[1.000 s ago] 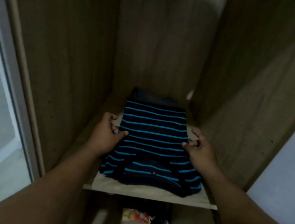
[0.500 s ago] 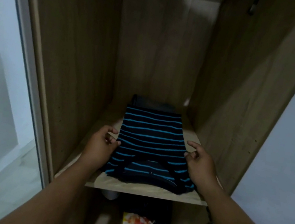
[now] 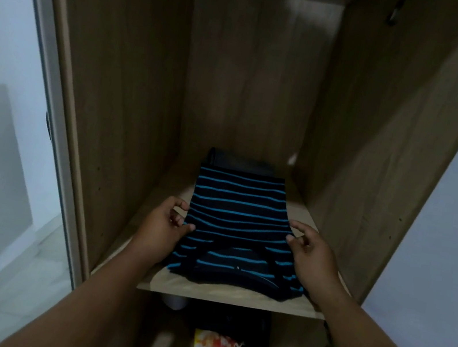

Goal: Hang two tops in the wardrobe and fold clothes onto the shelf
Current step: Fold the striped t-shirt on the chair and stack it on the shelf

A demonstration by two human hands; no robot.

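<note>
- Left hand [image 3: 162, 230], lower centre-left, fingers loosely curled, thumb tip touching the folded striped top's [image 3: 236, 223] left edge; a firm pinch cannot be told.
- The striped top lies flat on the wardrobe shelf [image 3: 231, 296], centre frame, over a darker garment [image 3: 238, 163].
- Right hand [image 3: 312, 255], fingers relaxed, fingertips touching the right edge.

No legible text, numbers or brand marks. Small pale tag at neckline of folded striped top [image 3: 236, 223]: too small to read. Print on colourful packet [image 3: 215, 346] below the shelf [image 3: 231, 298]: blurred, unreadable
</note>
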